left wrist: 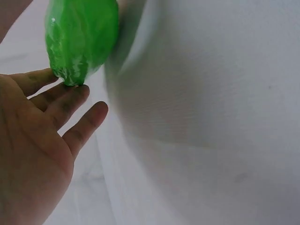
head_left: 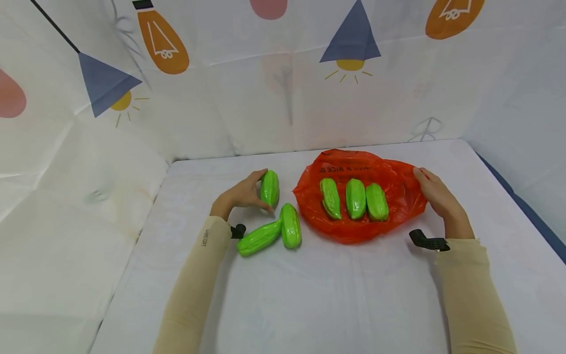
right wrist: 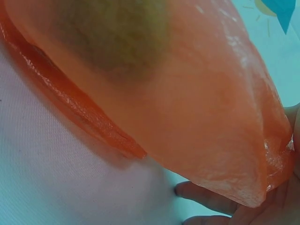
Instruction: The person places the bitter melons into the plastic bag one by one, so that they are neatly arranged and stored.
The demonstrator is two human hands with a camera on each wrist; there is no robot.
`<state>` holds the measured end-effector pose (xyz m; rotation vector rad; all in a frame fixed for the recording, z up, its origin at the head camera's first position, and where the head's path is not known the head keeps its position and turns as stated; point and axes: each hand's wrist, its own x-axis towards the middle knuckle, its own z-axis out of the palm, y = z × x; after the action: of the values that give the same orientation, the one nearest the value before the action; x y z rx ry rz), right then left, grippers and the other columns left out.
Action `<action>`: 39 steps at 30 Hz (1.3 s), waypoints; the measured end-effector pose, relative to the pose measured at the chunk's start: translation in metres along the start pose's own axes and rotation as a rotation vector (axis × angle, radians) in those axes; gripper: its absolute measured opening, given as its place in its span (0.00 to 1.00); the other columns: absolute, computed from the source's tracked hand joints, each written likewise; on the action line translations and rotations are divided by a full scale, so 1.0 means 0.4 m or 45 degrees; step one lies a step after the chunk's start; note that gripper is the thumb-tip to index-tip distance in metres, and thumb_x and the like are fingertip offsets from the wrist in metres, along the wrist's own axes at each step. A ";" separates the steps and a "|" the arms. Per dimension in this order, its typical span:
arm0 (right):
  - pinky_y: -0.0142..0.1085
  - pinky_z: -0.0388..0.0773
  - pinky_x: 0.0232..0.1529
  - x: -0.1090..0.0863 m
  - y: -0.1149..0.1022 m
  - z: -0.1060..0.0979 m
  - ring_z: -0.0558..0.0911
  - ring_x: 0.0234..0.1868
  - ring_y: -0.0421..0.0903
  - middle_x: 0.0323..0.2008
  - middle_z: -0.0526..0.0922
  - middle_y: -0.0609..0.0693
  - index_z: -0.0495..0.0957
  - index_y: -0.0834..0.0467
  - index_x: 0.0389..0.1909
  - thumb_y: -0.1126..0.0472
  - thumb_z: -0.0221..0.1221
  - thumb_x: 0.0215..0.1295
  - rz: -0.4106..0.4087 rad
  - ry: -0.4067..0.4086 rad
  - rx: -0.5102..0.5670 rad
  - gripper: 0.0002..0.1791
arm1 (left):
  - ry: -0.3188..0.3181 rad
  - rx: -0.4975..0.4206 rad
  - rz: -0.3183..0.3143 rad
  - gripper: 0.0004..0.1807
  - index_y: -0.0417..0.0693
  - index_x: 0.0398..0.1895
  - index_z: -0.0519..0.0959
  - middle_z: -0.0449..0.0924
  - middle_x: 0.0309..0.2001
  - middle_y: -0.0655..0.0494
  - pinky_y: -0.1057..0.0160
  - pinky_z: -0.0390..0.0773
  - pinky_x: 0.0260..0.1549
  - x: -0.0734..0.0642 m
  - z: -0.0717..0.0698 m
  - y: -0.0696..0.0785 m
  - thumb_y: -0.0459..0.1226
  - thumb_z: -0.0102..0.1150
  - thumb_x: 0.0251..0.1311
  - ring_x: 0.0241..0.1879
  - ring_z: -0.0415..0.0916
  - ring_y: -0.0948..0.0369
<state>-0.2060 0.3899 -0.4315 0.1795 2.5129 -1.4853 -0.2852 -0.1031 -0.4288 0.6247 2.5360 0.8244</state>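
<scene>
My left hand (head_left: 245, 193) pinches a green ridged gourd (head_left: 270, 189) end to end between thumb and fingertips, at the left of the table. The left wrist view shows the fingertips against the tip of that gourd (left wrist: 82, 40). Two more gourds, one slanting (head_left: 260, 238) and one upright in view (head_left: 290, 226), lie just below it with their ends together. My right hand (head_left: 438, 196) grips the right edge of a red plastic bag (head_left: 309, 196), spread wide. Within the bag three gourds (head_left: 355, 198) lie side by side. In the right wrist view, the bag film (right wrist: 201, 117) covers part of the hand.
A white cloth covers the table (head_left: 336, 295). White sheeting printed with lamps and bulbs (head_left: 247, 98) stands behind and to the left. Dark wrist mounts (head_left: 429, 241) stick out inward from both sleeves.
</scene>
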 end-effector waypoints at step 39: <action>0.69 0.51 0.68 0.006 0.003 -0.002 0.53 0.68 0.68 0.70 0.53 0.72 0.39 0.68 0.76 0.38 0.25 0.76 0.013 0.003 -0.003 0.43 | 0.149 0.112 0.375 0.68 0.55 0.79 0.44 0.46 0.78 0.58 0.50 0.57 0.72 -0.018 -0.071 0.260 0.58 0.77 0.39 0.76 0.47 0.59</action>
<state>-0.2082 0.3912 -0.4327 0.1941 2.5120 -1.4787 -0.2634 -0.0439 -0.3408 1.0254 2.6349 0.8722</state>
